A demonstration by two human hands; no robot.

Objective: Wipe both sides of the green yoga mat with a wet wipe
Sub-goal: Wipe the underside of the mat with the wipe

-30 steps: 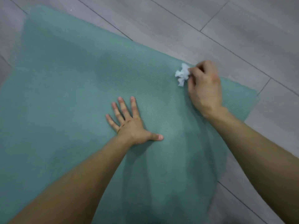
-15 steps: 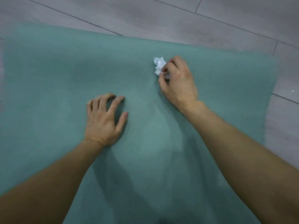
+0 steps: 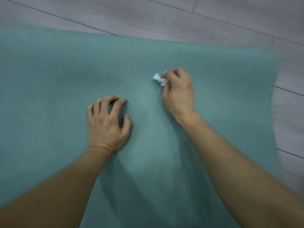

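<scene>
The green yoga mat (image 3: 65,96) lies spread flat on the floor and fills most of the view; its far edge and right edge show. My right hand (image 3: 178,92) rests on the mat right of centre and pinches a crumpled white wet wipe (image 3: 158,79), which sticks out to the left of the fingertips and touches the mat. My left hand (image 3: 107,124) bears on the mat near the middle, with its fingers arched and only the tips and the heel of the hand down. It holds nothing.
Grey wood-look floor planks (image 3: 181,18) surround the mat beyond its far edge and along its right side (image 3: 289,120). The mat runs out of view to the left and toward me.
My right hand has dragged the wipe leftward from the mat's right corner toward its middle. My left hand went from flat with spread fingers to arched on its fingertips. The view shifted.
</scene>
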